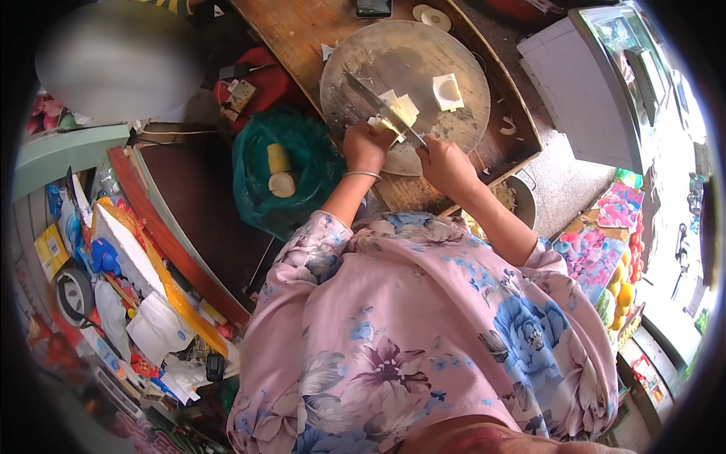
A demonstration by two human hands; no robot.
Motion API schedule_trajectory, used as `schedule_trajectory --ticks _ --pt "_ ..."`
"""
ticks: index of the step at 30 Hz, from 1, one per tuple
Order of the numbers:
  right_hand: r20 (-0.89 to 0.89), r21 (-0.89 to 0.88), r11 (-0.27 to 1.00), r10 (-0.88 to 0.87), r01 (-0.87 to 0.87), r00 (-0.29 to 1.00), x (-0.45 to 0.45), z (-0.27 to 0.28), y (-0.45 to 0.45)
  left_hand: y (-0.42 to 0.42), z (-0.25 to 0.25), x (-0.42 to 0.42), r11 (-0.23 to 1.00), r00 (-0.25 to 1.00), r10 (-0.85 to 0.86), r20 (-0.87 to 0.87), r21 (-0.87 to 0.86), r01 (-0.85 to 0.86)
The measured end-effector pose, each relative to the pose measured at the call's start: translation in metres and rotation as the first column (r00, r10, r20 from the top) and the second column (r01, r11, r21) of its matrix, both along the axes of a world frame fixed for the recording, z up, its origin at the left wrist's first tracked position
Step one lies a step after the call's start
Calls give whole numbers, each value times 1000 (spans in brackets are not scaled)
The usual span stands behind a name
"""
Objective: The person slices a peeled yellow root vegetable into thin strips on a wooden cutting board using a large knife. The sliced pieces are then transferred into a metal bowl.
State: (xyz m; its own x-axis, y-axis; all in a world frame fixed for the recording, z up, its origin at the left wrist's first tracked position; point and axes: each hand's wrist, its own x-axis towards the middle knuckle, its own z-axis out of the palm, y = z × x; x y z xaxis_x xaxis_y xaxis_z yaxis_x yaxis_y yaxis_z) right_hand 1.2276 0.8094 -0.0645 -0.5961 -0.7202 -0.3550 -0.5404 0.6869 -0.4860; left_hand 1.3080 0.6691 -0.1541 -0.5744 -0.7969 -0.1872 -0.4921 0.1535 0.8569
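My right hand [448, 164] grips the handle of a kitchen knife [368, 93], its blade pointing up and left across a round wooden chopping board [408, 62]. My left hand [367, 144] is bent over pale yellow slices, apparently bamboo shoot [404, 108], and presses on them against the board. The blade passes among these slices; whether its edge touches the wood is hidden. Apart from them, a squarish pale piece with a hollow [448, 92] lies on the board's right side. Left of my left hand, a teal plastic bag [249, 170] holds a yellow chunk [278, 159] and a round pale one [282, 185].
Under the board is a wooden table [283, 34] with a raised right edge. A phone [374, 8] and pale discs [435, 19] lie beyond the board. A metal pot [527, 210] with cut pieces stands below right. Fruit [624, 295] and cluttered goods [130, 284] flank me.
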Motion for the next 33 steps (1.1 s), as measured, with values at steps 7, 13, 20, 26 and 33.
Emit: schedule_trajectory --ticks 7,13,20,26,33 --pt "-7 105 994 40 -39 999 2 4 -6 -1 5 -2 999 998 6 59 40 -8" --pt "-6 103 994 24 -23 1000 -2 -10 -17 -1 -4 -1 996 997 29 69 85 -35" --pt "22 24 996 -85 84 996 -9 -21 -8 -3 -20 9 995 998 -13 64 -99 19" --pt "59 -32 990 -133 135 989 -10 -23 6 -16 -14 10 987 987 -108 116 -105 120" --pt "84 -163 962 -209 220 974 4 6 41 -43 24 2 916 879 -380 288 251 313"
